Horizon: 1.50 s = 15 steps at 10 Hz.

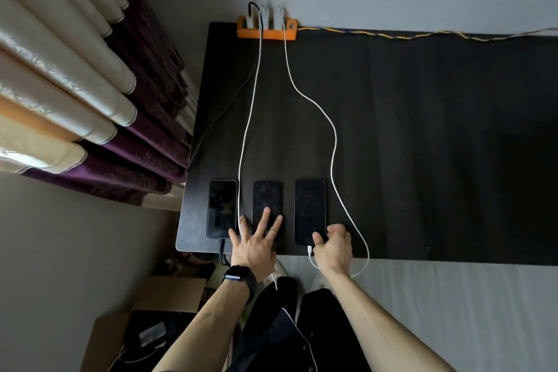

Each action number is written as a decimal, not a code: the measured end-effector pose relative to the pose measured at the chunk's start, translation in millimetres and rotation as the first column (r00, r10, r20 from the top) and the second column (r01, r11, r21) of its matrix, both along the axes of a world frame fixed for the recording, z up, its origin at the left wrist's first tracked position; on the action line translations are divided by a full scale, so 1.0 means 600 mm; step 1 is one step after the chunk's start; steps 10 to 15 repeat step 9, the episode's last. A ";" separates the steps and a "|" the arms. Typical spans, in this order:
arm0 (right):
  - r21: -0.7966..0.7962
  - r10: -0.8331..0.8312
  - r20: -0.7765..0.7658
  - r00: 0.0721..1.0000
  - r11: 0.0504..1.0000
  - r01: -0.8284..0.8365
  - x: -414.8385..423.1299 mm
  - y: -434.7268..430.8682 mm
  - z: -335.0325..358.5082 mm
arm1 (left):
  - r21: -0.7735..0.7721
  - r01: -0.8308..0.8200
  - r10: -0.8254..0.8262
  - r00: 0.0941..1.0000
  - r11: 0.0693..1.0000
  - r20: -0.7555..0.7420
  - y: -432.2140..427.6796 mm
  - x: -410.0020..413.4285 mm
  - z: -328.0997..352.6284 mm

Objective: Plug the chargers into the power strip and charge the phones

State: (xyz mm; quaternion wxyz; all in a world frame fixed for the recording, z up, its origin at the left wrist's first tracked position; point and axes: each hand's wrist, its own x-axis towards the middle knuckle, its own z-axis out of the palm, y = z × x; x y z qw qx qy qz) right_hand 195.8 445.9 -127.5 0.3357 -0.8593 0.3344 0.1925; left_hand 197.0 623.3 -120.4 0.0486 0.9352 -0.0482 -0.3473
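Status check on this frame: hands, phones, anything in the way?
Left hand flat on middle phone. Right hand gripping right phone beside its white plug. Three chargers in power strip. Nothing in the way.

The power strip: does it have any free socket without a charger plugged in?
Cannot tell: three chargers stand side by side in the orange power strip, but its socket face is too small and foreshortened to show a free socket.

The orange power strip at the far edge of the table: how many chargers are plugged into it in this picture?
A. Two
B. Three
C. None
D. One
B. Three chargers stand side by side in the power strip, and a cable runs from each towards the three phones, one black cable and two white ones.
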 end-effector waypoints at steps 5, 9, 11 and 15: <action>-0.010 0.397 -0.138 0.908 0.916 -0.402 0.021 -0.053 0.018 | 0.065 0.026 -0.029 0.999 0.998 0.037 -0.021 0.010 0.018; 0.034 0.614 -0.066 0.786 0.789 -0.614 -0.025 -0.342 0.062 | -0.168 -0.173 0.213 0.943 0.970 0.257 -0.243 -0.001 0.035; 0.034 0.614 -0.066 0.786 0.789 -0.614 -0.025 -0.342 0.062 | -0.168 -0.173 0.213 0.943 0.970 0.257 -0.243 -0.001 0.035; 0.034 0.614 -0.066 0.786 0.789 -0.614 -0.025 -0.342 0.062 | -0.168 -0.173 0.213 0.943 0.970 0.257 -0.243 -0.001 0.035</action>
